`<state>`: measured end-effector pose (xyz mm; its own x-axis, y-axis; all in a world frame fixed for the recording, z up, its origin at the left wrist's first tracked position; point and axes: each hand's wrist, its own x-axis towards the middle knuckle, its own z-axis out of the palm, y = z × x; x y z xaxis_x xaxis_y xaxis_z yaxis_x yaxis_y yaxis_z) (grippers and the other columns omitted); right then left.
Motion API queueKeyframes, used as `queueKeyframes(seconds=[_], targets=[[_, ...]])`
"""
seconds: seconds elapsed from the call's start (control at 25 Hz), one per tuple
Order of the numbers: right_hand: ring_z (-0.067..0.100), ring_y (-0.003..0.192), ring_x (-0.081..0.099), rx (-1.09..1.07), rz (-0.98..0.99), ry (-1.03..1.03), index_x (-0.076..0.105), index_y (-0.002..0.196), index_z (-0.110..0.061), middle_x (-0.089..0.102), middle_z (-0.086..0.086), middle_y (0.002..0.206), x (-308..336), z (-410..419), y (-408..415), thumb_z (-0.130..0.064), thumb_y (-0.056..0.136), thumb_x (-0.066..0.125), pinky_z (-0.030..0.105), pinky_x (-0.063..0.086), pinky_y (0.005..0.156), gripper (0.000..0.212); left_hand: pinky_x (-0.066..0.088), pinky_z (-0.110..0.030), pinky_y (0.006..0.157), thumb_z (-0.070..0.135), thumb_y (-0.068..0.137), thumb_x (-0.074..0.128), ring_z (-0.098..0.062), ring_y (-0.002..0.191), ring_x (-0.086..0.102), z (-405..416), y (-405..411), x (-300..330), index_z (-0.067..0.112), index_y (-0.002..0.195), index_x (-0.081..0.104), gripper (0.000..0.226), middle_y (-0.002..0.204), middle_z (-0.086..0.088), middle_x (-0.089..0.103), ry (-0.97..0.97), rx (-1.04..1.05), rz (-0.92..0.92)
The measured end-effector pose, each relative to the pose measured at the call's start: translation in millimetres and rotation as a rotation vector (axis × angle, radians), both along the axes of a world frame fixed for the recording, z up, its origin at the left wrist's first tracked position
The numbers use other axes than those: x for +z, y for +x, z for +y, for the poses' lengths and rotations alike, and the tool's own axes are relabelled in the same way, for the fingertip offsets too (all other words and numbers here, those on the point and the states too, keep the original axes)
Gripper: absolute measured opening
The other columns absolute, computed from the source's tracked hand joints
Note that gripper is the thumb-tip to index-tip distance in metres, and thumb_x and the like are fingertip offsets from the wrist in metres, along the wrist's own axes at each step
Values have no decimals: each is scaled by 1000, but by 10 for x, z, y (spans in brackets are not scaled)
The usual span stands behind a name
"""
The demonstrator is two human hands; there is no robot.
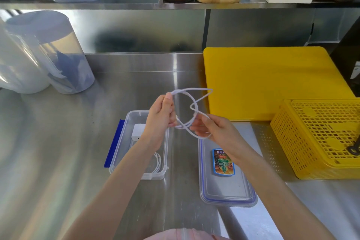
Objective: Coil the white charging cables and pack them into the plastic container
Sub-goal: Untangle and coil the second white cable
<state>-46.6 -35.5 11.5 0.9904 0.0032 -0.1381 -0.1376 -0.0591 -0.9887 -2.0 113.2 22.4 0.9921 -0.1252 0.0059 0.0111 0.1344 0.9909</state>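
A: status on the white cable [191,91]?

B: in the air over the steel counter [58,142], above the gap between the plastic container [124,154] and its lid [228,191]. left hand [160,118] pinches one end up top, thumb against forefinger, other fingers curled round the gathered loops. right hand [209,129] has fingers hooked through the lower loop

A: looks?

B: thin, white, round section. two or three uneven loops, one kinked to a sharp corner on the right over the yellow board [272,80]

A: handling?

B: my read: light and limp but springy, loops will open if let go. smooth jacket, may slide through fingers. no crush risk, just avoid hard bends near the plugs

A: where to hold?

B: pinch at the crossing where the loops stack, near the left hand. holding a single strand won't keep the coil

A: container?

B: open, already holds a coiled cable [156,163] at the near end and a white charger block [138,131] at the far end, partly hidden by the left forearm. room between them looks tight, can't tell
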Motion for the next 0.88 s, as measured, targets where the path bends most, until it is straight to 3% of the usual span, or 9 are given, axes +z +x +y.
queueKeyframes(seconds=[0.12,0.32,0.44,0.56,0.72,0.88], targets=[[4,61,66,-28,-28,51,63,91,-17,68,-3,68,-8,-165,-31,-16,96,35,15,55,60,28,26,-12,34,29,98,33,-2,34,23,178,155,18,18,62,35,37,41,12,31,-129,96,70],[-15,57,50,-99,-141,-391,61,92,-16,57,-9,70,-102,-432,-49,-18,96,33,3,38,57,29,25,-13,34,32,98,32,-4,33,24,376,256,-13,19,62,38,38,40,11,32,-295,183,128],[-15,51,47,-139,-175,-530,61,92,-13,54,-9,69,-134,-556,-73,-18,96,33,3,35,51,29,26,-13,35,34,97,33,-6,33,25,450,311,25,19,64,40,37,40,11,32,-350,232,134],[-15,49,47,-176,-185,-513,63,92,-11,52,-9,66,-136,-609,-56,-19,96,35,3,35,48,29,26,-13,35,33,98,32,-6,33,25,440,323,20,19,64,39,37,41,12,32,-440,232,145],[-5,60,51,-104,-151,-570,61,91,-27,50,-13,71,-193,-486,-8,-27,94,38,5,36,50,23,29,-14,38,32,98,29,-7,34,26,344,286,-52,18,63,36,38,41,10,32,-660,202,212],[-13,47,47,-67,-167,-651,65,92,-18,52,-10,65,-227,-594,-25,-21,94,39,3,35,46,26,29,-13,38,33,98,28,-8,33,28,498,351,0,18,64,38,39,39,10,35,-789,228,219]])
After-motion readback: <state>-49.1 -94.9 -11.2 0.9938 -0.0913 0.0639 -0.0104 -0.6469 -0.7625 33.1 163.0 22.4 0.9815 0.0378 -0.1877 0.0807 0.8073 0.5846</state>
